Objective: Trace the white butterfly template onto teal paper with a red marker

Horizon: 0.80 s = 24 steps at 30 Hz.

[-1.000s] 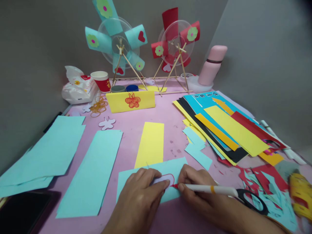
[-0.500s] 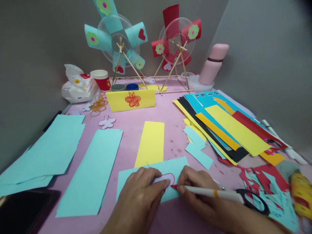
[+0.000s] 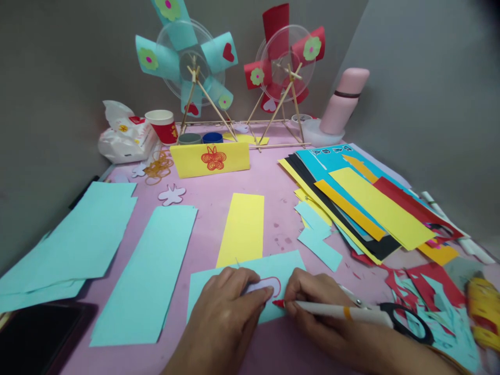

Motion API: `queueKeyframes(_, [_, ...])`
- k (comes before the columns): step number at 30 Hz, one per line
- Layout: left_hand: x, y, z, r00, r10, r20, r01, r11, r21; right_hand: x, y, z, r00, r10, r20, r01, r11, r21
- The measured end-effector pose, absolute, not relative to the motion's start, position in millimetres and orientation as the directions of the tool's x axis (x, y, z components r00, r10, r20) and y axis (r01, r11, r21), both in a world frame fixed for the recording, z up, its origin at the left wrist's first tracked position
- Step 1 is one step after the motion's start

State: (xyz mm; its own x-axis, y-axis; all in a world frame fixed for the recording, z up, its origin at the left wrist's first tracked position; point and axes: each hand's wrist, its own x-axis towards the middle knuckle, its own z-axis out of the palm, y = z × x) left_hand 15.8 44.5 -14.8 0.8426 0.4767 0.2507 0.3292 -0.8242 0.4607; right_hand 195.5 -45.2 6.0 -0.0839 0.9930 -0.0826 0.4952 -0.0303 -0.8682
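Note:
My left hand (image 3: pixel 224 317) lies on a light blue paper sheet (image 3: pixel 291 263) at the near edge of the pink table. Its fingers are curled and press a small white template (image 3: pixel 262 286) flat on the sheet. A red outline runs round the template's right end. My right hand (image 3: pixel 316 302) grips a white pen (image 3: pixel 336 310) with a red tip. The tip touches the blue sheet just below and right of the template.
Black-handled scissors (image 3: pixel 410 323) lie just right of my right hand among paper scraps. A stack of coloured sheets (image 3: pixel 371 208) fills the right side. A yellow strip (image 3: pixel 242 229) and blue sheets (image 3: pixel 148 271) lie ahead and left. Two paper windmills (image 3: pixel 191 57), cup and pink bottle (image 3: pixel 344 104) stand at the back.
The pen tip has crept down and left along the template's lower right edge. My left hand has stayed put on the template.

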Motion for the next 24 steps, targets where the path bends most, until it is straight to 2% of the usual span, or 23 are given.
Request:
queueKeyframes(7, [21.3, 42.6, -5.0, 0.833, 0.511, 0.214, 0.365, -0.797, 0.482, 196.4, -45.7, 3.9, -0.079, 0.994, -0.077, 0.478, -0.03, -0.878])
queueKeyframes(13, [26.2, 40.4, -5.1, 0.789, 0.553, 0.267, 0.382, -0.782, 0.492, 198.1, -46.5, 4.8, -0.091, 0.99, -0.105, 0.45, -0.053, -0.892])
queueKeyframes(24, [25.5, 40.4, -6.4, 0.789, 0.553, 0.267, 0.382, -0.783, 0.491, 194.8, -42.9, 6.8, -0.081, 0.991, -0.106, 0.433, -0.061, -0.899])
